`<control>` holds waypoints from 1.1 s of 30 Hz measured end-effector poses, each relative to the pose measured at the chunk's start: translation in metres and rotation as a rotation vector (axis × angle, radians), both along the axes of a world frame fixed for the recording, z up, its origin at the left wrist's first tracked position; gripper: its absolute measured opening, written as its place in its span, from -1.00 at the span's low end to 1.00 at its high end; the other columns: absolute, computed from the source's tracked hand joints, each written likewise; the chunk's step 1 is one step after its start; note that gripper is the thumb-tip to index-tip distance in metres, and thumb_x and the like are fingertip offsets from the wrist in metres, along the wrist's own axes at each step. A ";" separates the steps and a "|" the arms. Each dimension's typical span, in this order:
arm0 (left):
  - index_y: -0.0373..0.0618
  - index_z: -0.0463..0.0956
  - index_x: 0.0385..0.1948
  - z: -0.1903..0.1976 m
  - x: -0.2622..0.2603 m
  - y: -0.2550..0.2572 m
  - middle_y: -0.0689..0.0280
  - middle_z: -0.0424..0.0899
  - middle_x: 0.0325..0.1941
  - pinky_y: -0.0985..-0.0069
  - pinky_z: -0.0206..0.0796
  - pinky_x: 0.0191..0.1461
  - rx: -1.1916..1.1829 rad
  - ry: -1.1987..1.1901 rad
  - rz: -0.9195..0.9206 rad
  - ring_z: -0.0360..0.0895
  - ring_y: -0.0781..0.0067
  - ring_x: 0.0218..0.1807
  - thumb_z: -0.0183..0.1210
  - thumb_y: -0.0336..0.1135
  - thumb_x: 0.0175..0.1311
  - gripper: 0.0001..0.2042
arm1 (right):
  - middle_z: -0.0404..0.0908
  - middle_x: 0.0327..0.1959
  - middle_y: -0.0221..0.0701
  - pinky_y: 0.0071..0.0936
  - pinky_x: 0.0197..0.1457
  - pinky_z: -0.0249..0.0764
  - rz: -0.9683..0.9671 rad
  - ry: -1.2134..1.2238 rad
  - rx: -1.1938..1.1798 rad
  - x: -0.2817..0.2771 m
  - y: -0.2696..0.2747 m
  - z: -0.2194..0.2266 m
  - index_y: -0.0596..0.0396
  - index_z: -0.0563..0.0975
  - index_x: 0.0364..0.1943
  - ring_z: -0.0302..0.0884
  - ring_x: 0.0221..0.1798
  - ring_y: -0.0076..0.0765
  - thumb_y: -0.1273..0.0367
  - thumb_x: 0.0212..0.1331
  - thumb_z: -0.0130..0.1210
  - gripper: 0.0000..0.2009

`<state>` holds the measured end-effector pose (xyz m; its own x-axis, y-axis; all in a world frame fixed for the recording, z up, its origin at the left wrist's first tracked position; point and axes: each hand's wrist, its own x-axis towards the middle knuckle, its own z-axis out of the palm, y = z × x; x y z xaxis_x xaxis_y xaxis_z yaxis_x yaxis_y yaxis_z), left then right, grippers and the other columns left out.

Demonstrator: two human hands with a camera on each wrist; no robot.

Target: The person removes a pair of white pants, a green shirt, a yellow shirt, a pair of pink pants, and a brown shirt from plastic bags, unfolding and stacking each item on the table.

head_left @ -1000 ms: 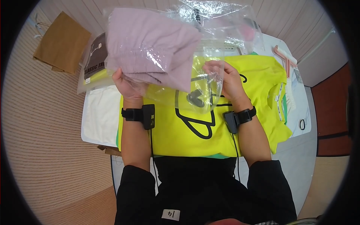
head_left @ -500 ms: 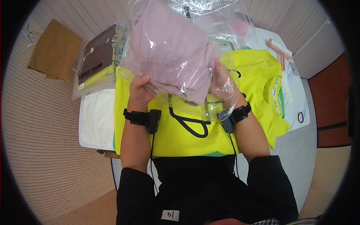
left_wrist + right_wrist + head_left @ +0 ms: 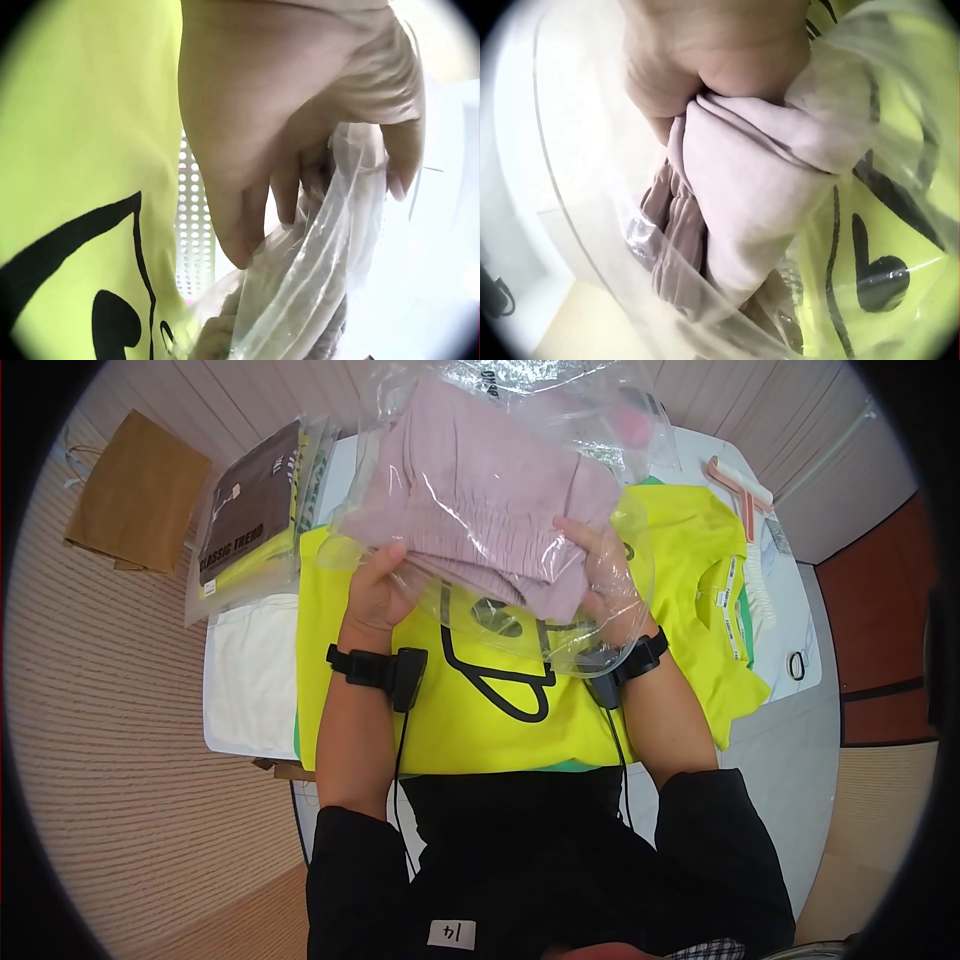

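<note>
A folded pale pink garment (image 3: 470, 470) with a gathered elastic band lies inside a clear plastic bag (image 3: 322, 247), held up over a yellow T-shirt (image 3: 390, 730). My left hand (image 3: 378, 595) grips the bag at its left side; in the left wrist view the plastic runs between thumb and fingers. Reaching inside the bag, my right hand (image 3: 610, 585) holds the garment's right edge, with the thumb on top. In the right wrist view the fingers are mostly hidden behind the pink cloth (image 3: 742, 187).
Bagged dark garments (image 3: 250, 505) are stacked at the back left, near a brown paper bag (image 3: 140, 490). White cloth (image 3: 252, 680) lies at the table's left. A pink-handled roller (image 3: 742, 495) lies at the back right, a small dark ring (image 3: 796, 666) at the right edge.
The bag and garment have moved right, and the garment has tilted. My right hand has gone from the bag's loose end to holding the garment inside. The left hand has shifted slightly right.
</note>
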<state>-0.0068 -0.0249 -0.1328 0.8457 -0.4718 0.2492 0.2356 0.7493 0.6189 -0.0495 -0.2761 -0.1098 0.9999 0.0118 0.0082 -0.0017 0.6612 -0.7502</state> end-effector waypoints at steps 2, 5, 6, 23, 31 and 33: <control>-0.21 0.15 0.26 0.000 0.003 -0.001 0.11 0.35 0.25 0.13 0.11 0.36 -0.016 0.047 0.029 0.32 0.08 0.26 0.10 -0.38 0.19 -0.44 | 0.53 -0.03 -0.16 -0.34 -0.01 0.58 0.040 0.014 0.022 0.010 -0.010 -0.017 0.29 0.34 0.10 0.59 -0.06 -0.20 0.47 0.12 0.09 -0.57; -0.27 0.22 0.20 0.001 0.012 0.001 0.08 0.40 0.22 0.15 0.16 0.32 -0.003 0.180 0.117 0.34 0.07 0.24 0.03 -0.25 0.28 -0.51 | 0.55 -0.08 -0.14 -0.33 -0.06 0.61 0.017 0.179 -0.115 0.015 -0.023 -0.032 0.35 0.37 0.05 0.61 -0.12 -0.18 0.46 0.10 0.11 -0.59; -0.27 0.24 0.19 0.002 0.015 0.002 0.08 0.40 0.21 0.16 0.17 0.30 0.003 0.209 0.168 0.35 0.07 0.22 0.01 -0.20 0.29 -0.52 | 0.55 -0.08 -0.14 -0.33 -0.06 0.61 0.015 0.180 -0.114 0.015 -0.022 -0.031 0.35 0.37 0.05 0.61 -0.12 -0.18 0.46 0.10 0.11 -0.59; -0.24 -0.01 0.26 0.024 0.016 0.047 -0.23 -0.05 0.41 -0.25 -0.19 0.40 -0.244 0.126 0.420 -0.10 -0.41 0.41 -0.22 -0.21 0.20 -0.44 | 0.47 0.07 -0.22 -0.30 0.13 0.46 0.126 0.065 -0.005 0.008 -0.013 -0.014 0.22 0.25 0.22 0.49 0.07 -0.20 0.56 -0.01 0.01 -0.42; -0.21 -0.11 0.34 0.021 0.018 0.067 -0.19 -0.19 0.45 -0.35 -0.35 0.40 -0.337 -0.041 0.448 -0.26 -0.40 0.44 -0.26 -0.23 0.19 -0.37 | 0.52 0.05 -0.25 -0.42 0.15 0.43 0.166 -0.004 -0.277 0.007 -0.035 -0.017 0.28 0.35 0.16 0.53 0.03 -0.29 0.58 -0.10 0.04 -0.43; -0.20 -0.12 0.35 0.021 0.016 0.072 -0.19 -0.21 0.45 -0.34 -0.38 0.41 -0.366 -0.045 0.450 -0.27 -0.39 0.45 -0.27 -0.23 0.19 -0.37 | 0.53 0.05 -0.26 -0.44 0.15 0.42 0.199 -0.016 -0.358 0.005 -0.042 -0.014 0.28 0.38 0.14 0.53 0.04 -0.30 0.59 -0.12 0.04 -0.44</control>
